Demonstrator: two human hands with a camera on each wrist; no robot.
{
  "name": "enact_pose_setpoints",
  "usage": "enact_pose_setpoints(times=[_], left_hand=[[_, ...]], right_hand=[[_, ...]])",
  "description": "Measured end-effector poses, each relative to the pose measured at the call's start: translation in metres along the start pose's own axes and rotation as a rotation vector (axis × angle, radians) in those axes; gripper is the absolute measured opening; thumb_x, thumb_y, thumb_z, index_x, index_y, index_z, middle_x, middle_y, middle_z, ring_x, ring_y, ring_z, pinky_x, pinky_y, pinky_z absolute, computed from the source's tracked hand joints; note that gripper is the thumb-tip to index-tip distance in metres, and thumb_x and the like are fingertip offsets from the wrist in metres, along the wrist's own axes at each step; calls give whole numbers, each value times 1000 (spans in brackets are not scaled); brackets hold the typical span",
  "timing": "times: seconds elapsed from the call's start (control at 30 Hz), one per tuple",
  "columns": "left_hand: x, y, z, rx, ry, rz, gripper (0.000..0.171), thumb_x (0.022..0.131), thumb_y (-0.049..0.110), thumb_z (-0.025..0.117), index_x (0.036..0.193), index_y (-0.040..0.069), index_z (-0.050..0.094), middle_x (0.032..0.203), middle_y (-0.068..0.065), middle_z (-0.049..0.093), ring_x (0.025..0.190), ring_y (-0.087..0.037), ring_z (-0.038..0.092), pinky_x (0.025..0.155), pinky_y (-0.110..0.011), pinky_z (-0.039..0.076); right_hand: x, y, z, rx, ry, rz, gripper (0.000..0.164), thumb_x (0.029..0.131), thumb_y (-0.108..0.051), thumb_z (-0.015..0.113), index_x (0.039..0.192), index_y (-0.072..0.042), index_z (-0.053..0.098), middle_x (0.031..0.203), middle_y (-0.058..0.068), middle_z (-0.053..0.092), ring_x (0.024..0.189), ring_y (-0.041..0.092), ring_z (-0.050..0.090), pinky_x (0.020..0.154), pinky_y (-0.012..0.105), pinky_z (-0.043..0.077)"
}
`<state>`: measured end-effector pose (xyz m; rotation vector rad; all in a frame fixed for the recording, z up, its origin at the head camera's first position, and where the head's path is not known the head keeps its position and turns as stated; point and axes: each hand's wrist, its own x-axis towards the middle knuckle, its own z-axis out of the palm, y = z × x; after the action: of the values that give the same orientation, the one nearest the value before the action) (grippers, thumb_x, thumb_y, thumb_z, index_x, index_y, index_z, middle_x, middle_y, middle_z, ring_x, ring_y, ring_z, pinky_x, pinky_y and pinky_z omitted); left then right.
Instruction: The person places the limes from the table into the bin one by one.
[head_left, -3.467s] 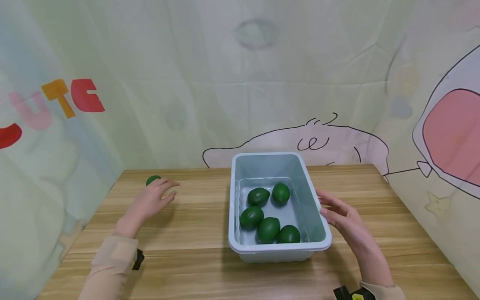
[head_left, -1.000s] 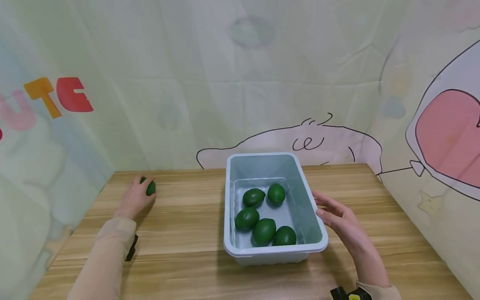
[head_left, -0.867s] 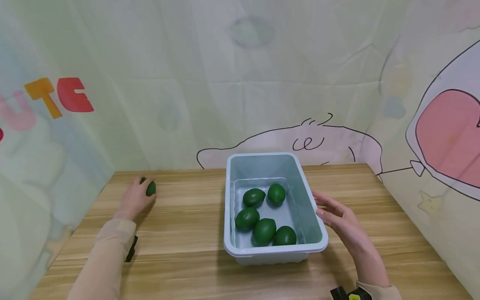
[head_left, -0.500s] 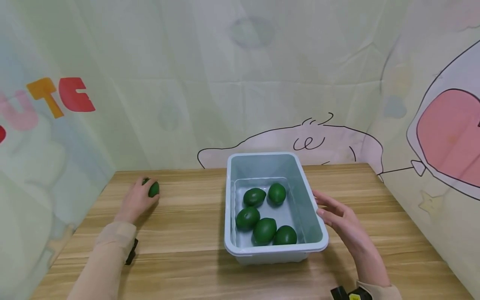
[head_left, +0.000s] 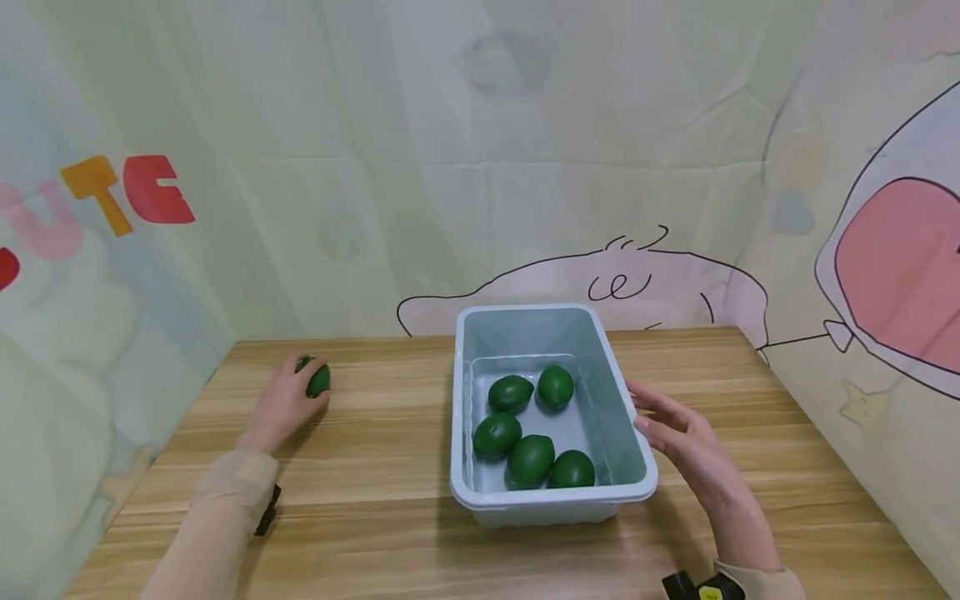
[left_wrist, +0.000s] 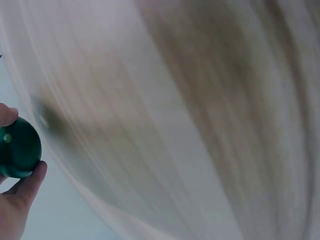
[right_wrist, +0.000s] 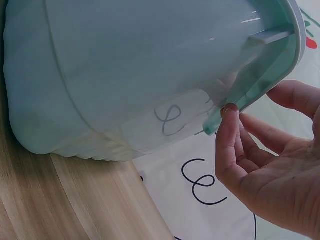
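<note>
At the left of the table, my left hand [head_left: 283, 406] holds a dark green avocado [head_left: 319, 382], fingers over its top and thumb at its near side. The left wrist view catches the avocado [left_wrist: 22, 150] at its edge, between thumb and fingers, a pale stem spot showing. My right hand [head_left: 693, 446] grips the right rim of a pale blue-grey plastic bin [head_left: 553, 500]. In the right wrist view, fingers of the right hand [right_wrist: 270, 160] curl under the rim while the thumb lies against it. Several avocados [head_left: 531, 460] lie on the bin's floor, mostly towards the near end.
Both hands work over a wood-grain table [head_left: 375, 533]. A printed cloth backdrop [head_left: 337, 167] rises along its back and sides, close behind the bin.
My left hand, earlier loosely spread near the avocado, has taken hold of it and shifted slightly right with it. The right hand stays at the bin's rim.
</note>
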<state>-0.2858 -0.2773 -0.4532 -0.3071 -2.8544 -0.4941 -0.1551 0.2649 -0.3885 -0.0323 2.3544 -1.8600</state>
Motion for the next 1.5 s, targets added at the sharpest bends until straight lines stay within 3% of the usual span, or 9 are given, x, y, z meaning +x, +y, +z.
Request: enact_pose_setpoints(times=[0.6, 1.1, 1.5], left_hand=[[-2, 24, -6, -50, 52, 76, 58, 85, 12, 69, 138, 6, 48, 142, -29, 35, 120, -52, 43, 83, -67, 47], [-4, 48, -4, -46, 196, 209, 60, 77, 7, 76, 132, 9, 54, 136, -25, 43, 114, -48, 50, 82, -63, 50], [-11, 69, -7, -65, 258, 298, 61, 75, 7, 79, 131, 11, 54, 136, -22, 44, 116, -44, 49, 81, -58, 53]], right_hand=[[1, 1, -1, 10, -3, -17, 54, 95, -30, 58, 145, -16, 42, 127, -5, 55, 112, 4, 54, 91, 28, 47], [0, 1, -1, 3, -3, -16, 54, 95, -30, 58, 145, -17, 43, 129, -2, 54, 112, 4, 54, 91, 28, 47], [1, 2, -1, 24, -13, -38, 55, 96, -28, 58, 146, -13, 42, 125, -4, 56, 111, 4, 56, 90, 25, 49]])
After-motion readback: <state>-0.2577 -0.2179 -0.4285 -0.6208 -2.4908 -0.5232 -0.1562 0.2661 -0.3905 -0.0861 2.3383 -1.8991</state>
